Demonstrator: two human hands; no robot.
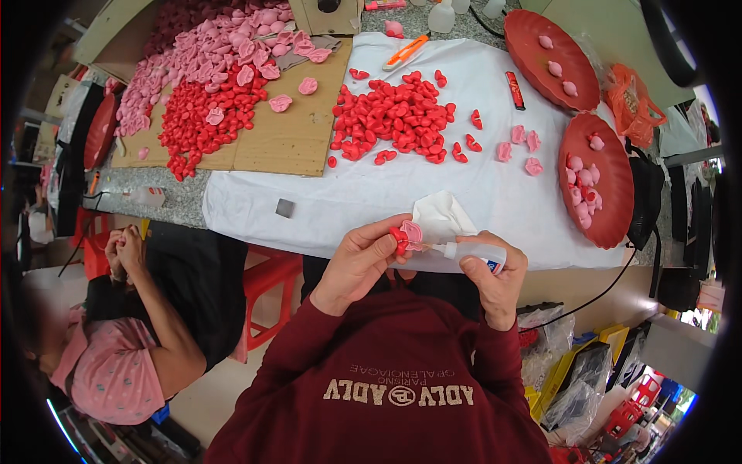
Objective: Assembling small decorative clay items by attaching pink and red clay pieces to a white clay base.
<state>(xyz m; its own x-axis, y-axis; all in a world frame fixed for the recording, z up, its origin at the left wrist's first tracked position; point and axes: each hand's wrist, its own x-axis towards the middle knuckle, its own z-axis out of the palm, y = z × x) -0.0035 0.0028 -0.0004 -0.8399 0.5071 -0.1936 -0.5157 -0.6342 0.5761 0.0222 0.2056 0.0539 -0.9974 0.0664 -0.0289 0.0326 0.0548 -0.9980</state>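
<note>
Across the upper half of the frame a speckled stone worktop [182,203] is seen, largely covered by a white cloth [371,193]. At upper left a sheet of brown cardboard [286,135] is laid, on which a heap of pink pieces [209,50] and a heap of red pieces [205,116] are spread. Another pile of red pieces [394,116] is gathered on the cloth at upper centre. Two dark red trays [610,209] with a few pink pieces are placed at upper right. A seated person in a pink top [108,371] is seen at lower left.

Near the centre, just below the cloth's edge, a small pink and red piece [406,234] is pinched between the thumb and fingers of the left hand [359,263]. A small white squeeze bottle [475,254] is gripped in the closed right hand [498,282], with its thin nozzle pointed left and brought up against the piece. A crumpled white tissue [440,216] is seen just behind the piece.
</note>
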